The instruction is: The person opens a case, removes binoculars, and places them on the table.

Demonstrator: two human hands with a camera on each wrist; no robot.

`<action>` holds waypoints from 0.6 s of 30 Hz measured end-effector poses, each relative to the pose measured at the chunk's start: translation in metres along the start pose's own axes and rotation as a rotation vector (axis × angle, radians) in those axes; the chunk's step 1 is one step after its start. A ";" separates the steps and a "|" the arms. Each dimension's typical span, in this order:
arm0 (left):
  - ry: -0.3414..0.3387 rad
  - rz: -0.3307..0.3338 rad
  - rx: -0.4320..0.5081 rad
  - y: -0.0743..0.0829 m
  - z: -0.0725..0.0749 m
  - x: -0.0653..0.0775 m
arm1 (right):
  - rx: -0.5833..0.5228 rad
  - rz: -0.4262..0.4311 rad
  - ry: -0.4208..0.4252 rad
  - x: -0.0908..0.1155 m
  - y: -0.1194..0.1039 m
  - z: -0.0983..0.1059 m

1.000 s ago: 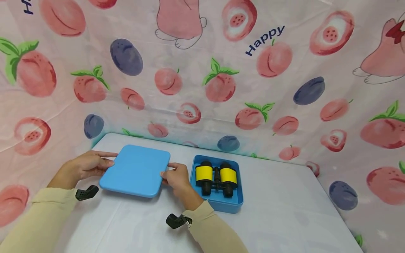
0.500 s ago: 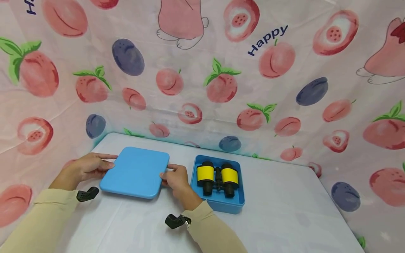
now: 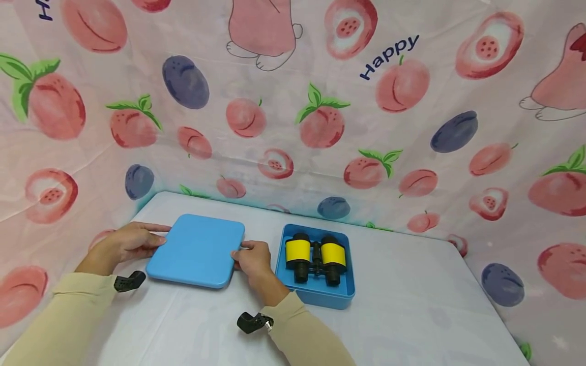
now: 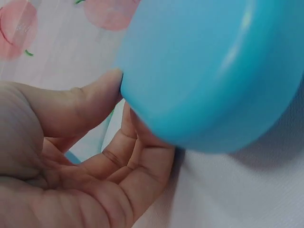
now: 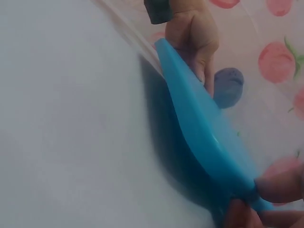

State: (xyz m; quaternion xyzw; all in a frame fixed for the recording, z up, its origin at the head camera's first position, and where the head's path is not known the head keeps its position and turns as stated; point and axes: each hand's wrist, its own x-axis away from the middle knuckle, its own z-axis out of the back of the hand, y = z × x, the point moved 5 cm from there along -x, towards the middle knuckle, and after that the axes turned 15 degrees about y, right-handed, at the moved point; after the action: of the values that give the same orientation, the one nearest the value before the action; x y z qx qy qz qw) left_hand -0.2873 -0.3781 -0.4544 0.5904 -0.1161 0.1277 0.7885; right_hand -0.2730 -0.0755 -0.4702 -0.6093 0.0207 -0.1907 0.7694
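Held in two hands, towards 8 o'clock in the head view: a flat blue lid (image 3: 197,249) with rounded corners, apparently lifted at least partly clear of the white-covered bench (image 3: 426,305), going by the right wrist view. Grasped at its 9 o'clock edge between thumb and fingers of the left hand (image 3: 129,242), and pinched the same way at 3 o'clock by the right hand (image 3: 254,260). Farther along towards 3 o'clock, just past the right hand: an open blue box (image 3: 320,300), with black-and-yellow binoculars (image 3: 316,256) lying inside. Likeliest trouble, as a judgement: a slip, because of a hold at the edges only, on a surface apparently smooth. Also possible: a tilt, if raised or lowered unevenly by the two hands, with a corner then knocking the bench. If swung low towards 3 o'clock, perhaps a bump of knuckles or edge against the box's 9 o'clock wall, enough to shove it or jostle the binoculars. Different from one second earlier: a slight drop of the lid and both hands towards 6 o'clock, plus a tiny shift of the whole view, probably from head movement. Unchanged: the two-handed pinch, the uncovered box, and the pose of the binoculars within, eyepieces towards 6 o'clock.
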 end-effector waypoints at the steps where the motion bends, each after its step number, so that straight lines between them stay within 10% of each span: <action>1: 0.005 -0.006 -0.014 0.001 -0.001 0.000 | 0.014 0.018 0.011 0.000 0.000 0.000; 10: 0.160 -0.058 -0.259 0.006 -0.001 0.010 | 0.127 0.188 0.107 0.004 -0.005 0.007; 18: 0.281 -0.108 -0.386 0.027 -0.004 0.020 | -0.208 0.056 -0.047 0.005 -0.019 0.021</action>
State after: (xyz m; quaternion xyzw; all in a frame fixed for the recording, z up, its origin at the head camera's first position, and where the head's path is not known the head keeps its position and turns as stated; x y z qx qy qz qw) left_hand -0.2775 -0.3662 -0.4249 0.4105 0.0041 0.1414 0.9008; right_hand -0.2682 -0.0612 -0.4456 -0.6893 0.0392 -0.1516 0.7074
